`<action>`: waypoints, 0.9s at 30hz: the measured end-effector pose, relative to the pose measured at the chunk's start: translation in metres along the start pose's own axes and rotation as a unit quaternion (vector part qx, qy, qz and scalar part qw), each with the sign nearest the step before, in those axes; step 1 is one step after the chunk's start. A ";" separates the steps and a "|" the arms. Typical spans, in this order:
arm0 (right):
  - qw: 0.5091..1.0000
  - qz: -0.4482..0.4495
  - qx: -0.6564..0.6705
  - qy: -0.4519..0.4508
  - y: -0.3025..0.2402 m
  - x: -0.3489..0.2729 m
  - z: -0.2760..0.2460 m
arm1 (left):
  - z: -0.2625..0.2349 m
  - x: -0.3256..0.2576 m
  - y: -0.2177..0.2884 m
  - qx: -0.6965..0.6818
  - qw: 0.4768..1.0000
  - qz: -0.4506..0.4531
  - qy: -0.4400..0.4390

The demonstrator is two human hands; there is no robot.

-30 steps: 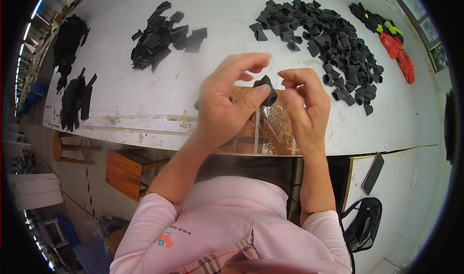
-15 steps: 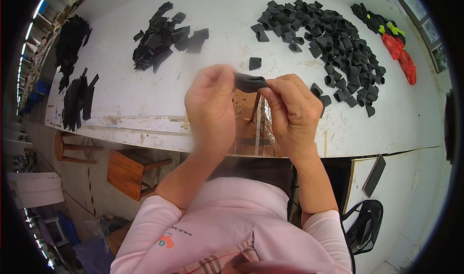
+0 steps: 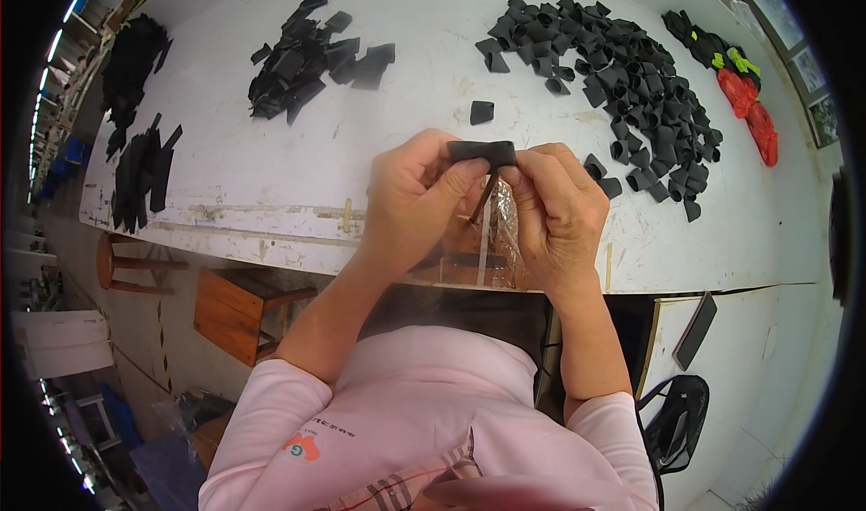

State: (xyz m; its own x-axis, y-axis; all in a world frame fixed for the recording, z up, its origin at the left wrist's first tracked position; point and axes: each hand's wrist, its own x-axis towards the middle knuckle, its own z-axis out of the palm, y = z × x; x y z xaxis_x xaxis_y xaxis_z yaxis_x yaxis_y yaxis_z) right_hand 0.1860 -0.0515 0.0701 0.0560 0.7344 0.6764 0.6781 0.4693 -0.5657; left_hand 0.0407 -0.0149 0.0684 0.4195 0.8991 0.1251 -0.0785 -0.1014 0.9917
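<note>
A short black strip of fabric [image 3: 480,153] is stretched between my two hands above the near part of the table. My left hand [image 3: 410,195] pinches it at the left end, thumb laid along its lower edge. At the right end, the thumb and fingers of my right hand [image 3: 561,209] close on it. Below the strip, a thin brown stick [image 3: 484,199] rises from a brown, tape-covered patch [image 3: 456,263] at the table's front edge. One small black fabric loop [image 3: 482,111] lies alone just beyond my hands.
Many black fabric loops [image 3: 645,105] are heaped at the right. Flat black pieces [image 3: 293,60] lie at the back left, with black strips [image 3: 142,177] at the left edge. Red plastic bags [image 3: 749,114] rest far right. A wooden stool [image 3: 225,317] stands below the table.
My left thumb and fingers have shifted right along the strip, closer to my right hand. The strip was bunched and curved; now it looks flatter and straighter.
</note>
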 end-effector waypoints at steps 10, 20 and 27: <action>0.987 0.066 0.135 -0.062 0.011 0.012 -0.008 | 0.005 0.021 -0.002 0.065 0.972 0.223 0.046; 0.994 0.008 0.020 -0.105 0.008 0.024 -0.014 | -0.011 0.013 -0.045 0.108 0.971 0.130 0.168; 0.959 0.257 0.113 0.051 0.047 0.008 -0.018 | -0.040 0.002 -0.097 0.486 0.866 0.099 0.057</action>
State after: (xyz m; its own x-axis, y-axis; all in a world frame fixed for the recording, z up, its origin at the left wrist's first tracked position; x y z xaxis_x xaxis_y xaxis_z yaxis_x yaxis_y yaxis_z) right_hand 0.2311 -0.0323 0.0575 0.4182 0.8510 0.3175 0.3660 0.1620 -0.9164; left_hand 0.0129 0.0141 -0.0290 0.3875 0.8543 0.3464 0.6839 -0.5183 0.5134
